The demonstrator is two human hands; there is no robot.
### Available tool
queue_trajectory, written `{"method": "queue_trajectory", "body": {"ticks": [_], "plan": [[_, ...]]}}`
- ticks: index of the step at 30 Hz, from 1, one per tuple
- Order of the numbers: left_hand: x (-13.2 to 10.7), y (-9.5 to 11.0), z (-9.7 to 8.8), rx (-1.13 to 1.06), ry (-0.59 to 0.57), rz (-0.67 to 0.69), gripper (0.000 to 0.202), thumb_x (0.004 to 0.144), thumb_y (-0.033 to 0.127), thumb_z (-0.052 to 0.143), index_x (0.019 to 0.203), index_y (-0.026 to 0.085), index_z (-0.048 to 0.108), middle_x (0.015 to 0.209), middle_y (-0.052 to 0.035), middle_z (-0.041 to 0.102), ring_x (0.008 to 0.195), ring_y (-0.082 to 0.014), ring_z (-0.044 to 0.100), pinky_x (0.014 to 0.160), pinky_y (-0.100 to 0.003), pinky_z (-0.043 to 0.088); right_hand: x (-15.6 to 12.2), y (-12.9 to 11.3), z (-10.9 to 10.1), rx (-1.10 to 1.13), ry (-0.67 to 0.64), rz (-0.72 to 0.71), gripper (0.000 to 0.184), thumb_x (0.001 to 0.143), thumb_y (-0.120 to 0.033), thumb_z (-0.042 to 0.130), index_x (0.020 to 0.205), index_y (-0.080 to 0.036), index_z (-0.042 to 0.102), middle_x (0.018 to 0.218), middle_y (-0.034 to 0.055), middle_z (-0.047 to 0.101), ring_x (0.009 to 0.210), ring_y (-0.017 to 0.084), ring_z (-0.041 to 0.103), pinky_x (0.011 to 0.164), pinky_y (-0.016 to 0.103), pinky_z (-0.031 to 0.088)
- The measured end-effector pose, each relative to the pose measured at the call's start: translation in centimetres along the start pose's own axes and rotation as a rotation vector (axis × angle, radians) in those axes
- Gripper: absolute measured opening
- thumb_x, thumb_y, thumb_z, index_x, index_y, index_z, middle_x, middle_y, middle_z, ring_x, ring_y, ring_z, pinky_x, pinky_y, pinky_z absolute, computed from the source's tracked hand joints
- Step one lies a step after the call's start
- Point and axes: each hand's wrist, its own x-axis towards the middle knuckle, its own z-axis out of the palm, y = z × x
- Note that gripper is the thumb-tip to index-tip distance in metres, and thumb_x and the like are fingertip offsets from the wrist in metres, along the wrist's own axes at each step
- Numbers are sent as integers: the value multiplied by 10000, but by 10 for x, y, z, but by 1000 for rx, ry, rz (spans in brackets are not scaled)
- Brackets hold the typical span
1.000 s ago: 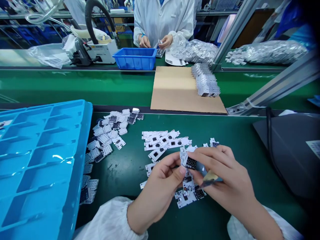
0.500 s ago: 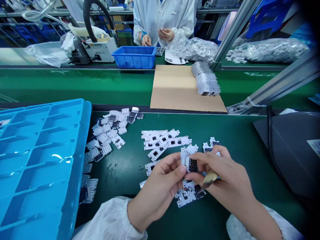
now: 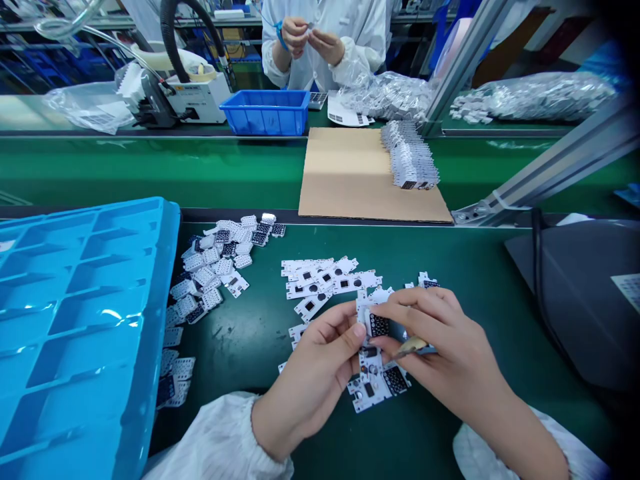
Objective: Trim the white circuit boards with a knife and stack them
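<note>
Left to right, near row: one blue plastic tray [image 3: 75,320] with moulded compartments lay over the left side of the green bench mat [image 3: 235,427], cut off by the frame. Just beside it sat a loose heap of white-and-black circuit boards [image 3: 215,267], too many to count. The person's left hand [image 3: 313,370] had thumb and fingers pressed together on one white circuit board [image 3: 379,325], held above a second loose group of boards [image 3: 320,283]. The right hand [image 3: 445,340] had its fingertips on the same board from the right and gripped one tan-handled tool [image 3: 413,346] between thumb and fingers. More boards [image 3: 373,387] lay under both hands. Far right was one dark grey panel [image 3: 575,300].

Far row: one benchtop machine [image 3: 195,100], one blue bin [image 3: 265,112], a co-worker's two hands [image 3: 310,37] pinched together, one cardboard sheet [image 3: 370,177] on the green conveyor belt [image 3: 150,170] with one stacked row of boards [image 3: 410,157], and two clear bags of parts [image 3: 385,93] [image 3: 535,93].

The tool's tip was hard to make out, and the fingers hid part of the held board. The co-worker's item was too small to tell.
</note>
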Motion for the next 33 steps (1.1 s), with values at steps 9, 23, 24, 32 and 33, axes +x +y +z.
{"method": "queue_trajectory", "body": {"ticks": [9,23,24,32,33], "plan": [[2,1,1,-1,81,-43,241,816,247,634,1054,233,667,756,7,500,674,-68,438,636,-187,383,1,-1,0,-30,-6,-6,240,831,-127,527,1027,-262,557,943,37,600,788,163,585,703,347,367],[0,-2,0,29,131,-14,265,781,291,674,1043,253,673,742,17,554,625,-47,459,603,-172,395,1,-6,0,26,107,-36,265,824,-128,580,1057,-250,554,972,41,658,838,172,634,716,346,430],[0,-3,1,40,128,-2,274,776,287,679,1047,247,670,742,16,544,626,-49,457,594,-174,394,1,-6,0,28,109,-31,275,826,-138,584,1075,-249,547,960,42,665,816,172,639,712,348,435],[-1,-2,0,69,24,65,285,782,266,672,1062,210,659,885,-35,584,796,-114,554,738,-257,472,-1,-6,0,8,126,-20,178,844,-180,579,1015,-230,589,952,64,623,814,163,601,673,318,481],[-1,-2,-1,67,30,66,278,784,268,670,1057,212,659,881,-30,574,800,-108,546,740,-248,470,-1,-6,0,8,128,-37,178,843,-178,582,1014,-224,592,943,65,619,811,161,596,661,313,480]]}}
